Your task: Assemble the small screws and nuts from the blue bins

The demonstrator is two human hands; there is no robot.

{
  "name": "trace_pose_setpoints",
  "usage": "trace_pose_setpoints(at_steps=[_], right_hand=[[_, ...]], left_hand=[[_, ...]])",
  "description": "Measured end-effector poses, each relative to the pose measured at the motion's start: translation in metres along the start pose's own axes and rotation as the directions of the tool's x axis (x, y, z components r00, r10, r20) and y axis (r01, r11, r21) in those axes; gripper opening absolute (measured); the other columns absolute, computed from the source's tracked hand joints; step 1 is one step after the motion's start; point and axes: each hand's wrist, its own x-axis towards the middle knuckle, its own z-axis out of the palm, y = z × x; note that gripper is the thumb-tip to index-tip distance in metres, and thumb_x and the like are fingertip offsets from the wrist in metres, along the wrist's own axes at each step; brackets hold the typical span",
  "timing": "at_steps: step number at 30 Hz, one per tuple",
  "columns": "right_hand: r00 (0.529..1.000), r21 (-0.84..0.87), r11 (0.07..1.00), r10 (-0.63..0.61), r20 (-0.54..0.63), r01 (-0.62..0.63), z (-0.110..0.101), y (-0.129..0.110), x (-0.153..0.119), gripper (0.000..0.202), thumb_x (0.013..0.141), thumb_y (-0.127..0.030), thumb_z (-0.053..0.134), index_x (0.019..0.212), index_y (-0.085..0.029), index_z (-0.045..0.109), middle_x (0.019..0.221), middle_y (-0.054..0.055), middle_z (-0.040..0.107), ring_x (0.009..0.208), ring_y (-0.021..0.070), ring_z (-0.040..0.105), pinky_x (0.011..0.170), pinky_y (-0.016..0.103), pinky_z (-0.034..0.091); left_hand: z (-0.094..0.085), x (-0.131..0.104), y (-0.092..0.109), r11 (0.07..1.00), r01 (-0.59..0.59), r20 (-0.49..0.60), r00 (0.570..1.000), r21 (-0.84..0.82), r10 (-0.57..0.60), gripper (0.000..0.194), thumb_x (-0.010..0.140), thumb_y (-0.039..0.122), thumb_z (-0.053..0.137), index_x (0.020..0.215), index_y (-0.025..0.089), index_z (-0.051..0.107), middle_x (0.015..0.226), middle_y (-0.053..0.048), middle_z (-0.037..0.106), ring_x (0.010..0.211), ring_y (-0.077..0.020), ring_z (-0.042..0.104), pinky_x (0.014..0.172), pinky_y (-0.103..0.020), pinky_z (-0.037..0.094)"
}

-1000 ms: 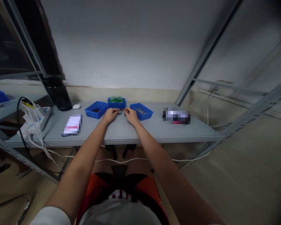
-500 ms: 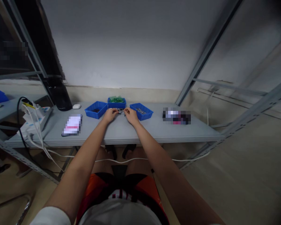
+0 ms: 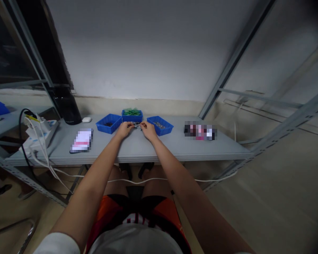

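Note:
My left hand and my right hand face each other on the table, fingertips pinched and almost meeting. Between them lie small shiny metal pieces, too small to tell apart; what each pinch holds cannot be made out. Behind the hands is a blue bin with green pieces heaped in it. Left of my left hand, a blue bin holds a few dark small parts. Beside my right hand, another blue bin contains small silvery metal parts.
A phone lies on the left of the grey table. Behind it are a black bottle and a white case. A power strip with cables sits far left. A blurred-out object lies right. Metal posts frame the table.
Both hands stay in nearly the same place, with only slight finger movement. The bins have not moved. The picture on the blurred-out object at right has changed.

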Motion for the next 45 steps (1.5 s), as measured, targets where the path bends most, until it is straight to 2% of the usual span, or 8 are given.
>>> trace_pose_setpoints(at_steps=[22,33,45], right_hand=[[1.000,-0.019,1.000,-0.015,0.000,0.015,0.0018,0.0048,0.0009,0.017,0.080,-0.026,0.051,0.086,-0.018,0.065,0.078,0.004,0.068,0.072,0.0153,0.061,0.073,0.027,0.046],[1.000,-0.004,1.000,-0.019,-0.008,0.019,0.0030,0.0067,0.0013,0.018,0.080,-0.027,0.051,0.085,-0.018,0.064,0.078,0.004,0.068,0.071,0.0153,0.061,0.072,0.027,0.046],[1.000,-0.022,1.000,0.011,0.012,-0.011,0.0025,0.0045,0.0014,0.018,0.080,-0.025,0.051,0.086,-0.017,0.066,0.079,0.005,0.068,0.072,0.0152,0.061,0.073,0.027,0.045]], left_hand=[[0.0012,0.0008,-0.0049,0.999,-0.019,0.001,1.000,0.027,0.019,0.024,0.081,0.027,0.053,0.086,0.013,0.071,0.079,-0.007,0.070,0.067,-0.0146,0.055,0.068,-0.026,0.041],[-0.0005,-0.0010,-0.0005,1.000,-0.005,0.002,1.000,0.012,0.005,0.022,0.082,0.025,0.054,0.087,0.012,0.071,0.081,-0.007,0.070,0.068,-0.0145,0.055,0.069,-0.026,0.041],[0.0005,-0.0001,-0.0033,1.000,-0.016,-0.004,1.000,0.021,0.016,0.022,0.081,0.026,0.053,0.086,0.013,0.071,0.081,-0.007,0.070,0.070,-0.0146,0.056,0.070,-0.026,0.042]])
